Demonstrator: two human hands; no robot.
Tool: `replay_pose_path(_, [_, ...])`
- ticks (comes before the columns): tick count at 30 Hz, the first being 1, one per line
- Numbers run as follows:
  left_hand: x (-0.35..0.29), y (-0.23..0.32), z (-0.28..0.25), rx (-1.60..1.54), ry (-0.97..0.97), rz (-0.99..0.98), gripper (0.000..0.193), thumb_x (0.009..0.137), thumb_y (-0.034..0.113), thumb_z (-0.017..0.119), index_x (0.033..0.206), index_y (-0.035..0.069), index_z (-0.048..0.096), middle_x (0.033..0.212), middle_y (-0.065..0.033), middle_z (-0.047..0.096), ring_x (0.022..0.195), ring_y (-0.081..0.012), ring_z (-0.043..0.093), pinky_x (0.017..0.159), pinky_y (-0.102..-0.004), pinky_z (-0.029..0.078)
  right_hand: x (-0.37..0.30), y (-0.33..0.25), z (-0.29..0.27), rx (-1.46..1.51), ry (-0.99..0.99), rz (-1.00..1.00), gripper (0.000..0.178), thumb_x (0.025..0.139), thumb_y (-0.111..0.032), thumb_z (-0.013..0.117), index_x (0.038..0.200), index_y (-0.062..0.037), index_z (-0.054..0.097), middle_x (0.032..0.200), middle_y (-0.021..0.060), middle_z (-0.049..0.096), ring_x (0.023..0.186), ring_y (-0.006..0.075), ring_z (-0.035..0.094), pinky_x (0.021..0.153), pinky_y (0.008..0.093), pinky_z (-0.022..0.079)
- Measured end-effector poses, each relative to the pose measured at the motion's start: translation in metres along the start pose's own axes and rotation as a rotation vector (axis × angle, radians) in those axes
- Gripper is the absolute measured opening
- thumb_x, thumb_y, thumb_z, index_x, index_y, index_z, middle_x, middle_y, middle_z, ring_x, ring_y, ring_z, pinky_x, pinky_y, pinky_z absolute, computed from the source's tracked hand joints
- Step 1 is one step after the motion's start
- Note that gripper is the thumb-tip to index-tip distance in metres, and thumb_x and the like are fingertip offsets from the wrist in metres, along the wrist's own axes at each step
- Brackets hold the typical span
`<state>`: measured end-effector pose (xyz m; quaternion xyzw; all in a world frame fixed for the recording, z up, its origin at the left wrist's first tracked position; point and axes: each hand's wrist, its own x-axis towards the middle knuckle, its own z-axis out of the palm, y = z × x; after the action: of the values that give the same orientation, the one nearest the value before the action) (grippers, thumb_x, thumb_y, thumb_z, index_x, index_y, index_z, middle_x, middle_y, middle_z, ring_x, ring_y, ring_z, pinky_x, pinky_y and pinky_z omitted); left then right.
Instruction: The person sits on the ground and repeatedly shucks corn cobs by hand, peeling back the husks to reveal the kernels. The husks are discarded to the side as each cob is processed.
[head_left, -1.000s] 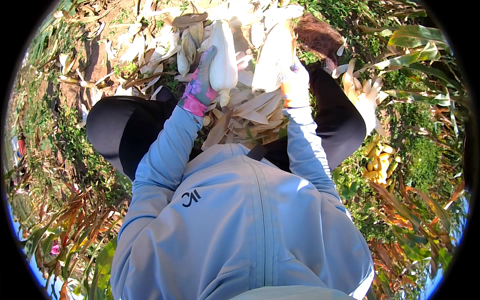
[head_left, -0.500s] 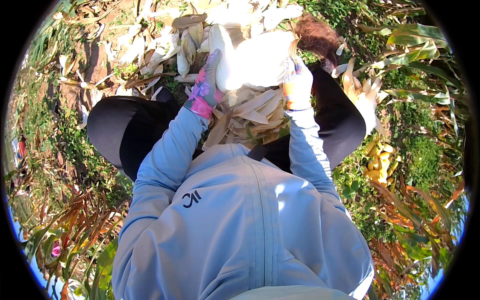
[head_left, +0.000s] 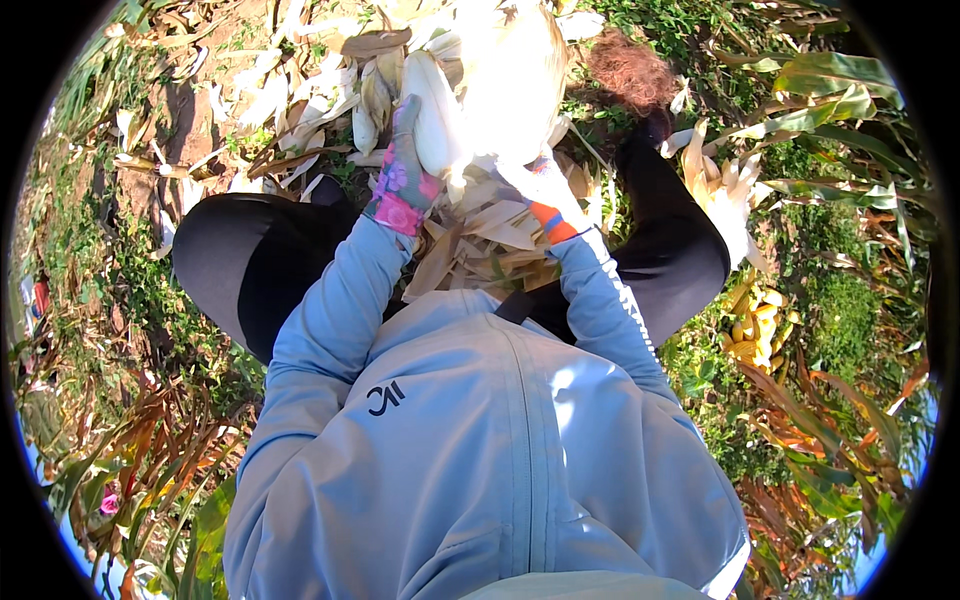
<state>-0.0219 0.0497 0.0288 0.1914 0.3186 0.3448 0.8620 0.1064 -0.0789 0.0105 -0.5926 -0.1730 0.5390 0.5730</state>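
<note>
My left hand (head_left: pixel 405 180), in a floral grey and pink glove, is closed around the side of an ear of corn (head_left: pixel 430 110) wrapped in pale husk. Beside it, my right hand (head_left: pixel 545 195), in a glove with an orange band, is closed at the lower end of a broad sheet of corn husk (head_left: pixel 515 85). Sunlight washes out this husk and the right fingertips, so the exact grip is hard to see. The husk stands upward, away from me, next to the ear. Loose dry husks (head_left: pixel 490 230) lie below both hands, between my legs.
Several husks and ears (head_left: pixel 375 95) lie beyond and left of my hands. A reddish-brown heap of corn silk (head_left: pixel 630 75) sits at the far right. Peeled yellow corn cobs (head_left: pixel 757 325) lie right of my knee, below an opened husk (head_left: pixel 725 195). Corn plants (head_left: pixel 840 80) stand around.
My right hand has moved left and slightly nearer to me. The bright husk has swung from lying sideways to pointing away from me. My left hand and its ear have barely moved.
</note>
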Motion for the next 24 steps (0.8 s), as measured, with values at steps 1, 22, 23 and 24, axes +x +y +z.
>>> replay_pose_path(1, [0.003, -0.001, -0.002, 0.0, -0.003, 0.012, 0.051, 0.08, 0.035, 0.058, 0.119, 0.005, 0.046, 0.106, -0.0108, 0.055, 0.096, -0.0221, 0.056, 0.084, -0.0331, 0.047, 0.005, 0.007, 0.005, -0.087, 0.028, 0.049, 0.052, 0.078, -0.016, 0.065, 0.122, -0.0084, 0.038, 0.111, 0.0076, 0.052, 0.097, 0.0167, 0.052, 0.067, 0.0337, 0.051])
replay_pose_path(22, [0.049, -0.025, -0.062, -0.182, -0.145, -0.203, 0.052, 0.086, 0.039, 0.041, 0.124, 0.003, 0.038, 0.116, -0.0184, 0.048, 0.095, -0.0296, 0.054, 0.077, -0.0402, 0.049, -0.005, -0.062, -0.02, -0.456, 0.493, -0.983, 0.025, 0.084, -0.003, 0.051, 0.108, 0.0032, 0.056, 0.106, 0.0123, 0.059, 0.098, 0.0181, 0.055, 0.086, 0.0278, 0.041])
replay_pose_path(23, [0.055, -0.023, -0.063, -0.185, -0.244, -0.233, 0.057, 0.084, 0.042, 0.043, 0.123, 0.001, 0.038, 0.11, -0.0204, 0.049, 0.087, -0.0298, 0.055, 0.071, -0.039, 0.05, -0.003, -0.062, -0.02, -0.15, 0.46, -0.942, 0.024, 0.082, -0.003, 0.051, 0.105, 0.0024, 0.058, 0.106, 0.0126, 0.059, 0.098, 0.0186, 0.056, 0.086, 0.0274, 0.041])
replay_pose_path(24, [0.06, -0.024, -0.062, -0.191, -0.331, -0.268, 0.062, 0.081, 0.045, 0.045, 0.122, 0.0, 0.038, 0.105, -0.0223, 0.051, 0.08, -0.0301, 0.056, 0.065, -0.0377, 0.051, -0.005, -0.065, -0.024, -0.406, 0.5, -1.003, 0.024, 0.082, -0.003, 0.052, 0.105, 0.0012, 0.058, 0.105, 0.0126, 0.059, 0.098, 0.0186, 0.056, 0.086, 0.0274, 0.042])
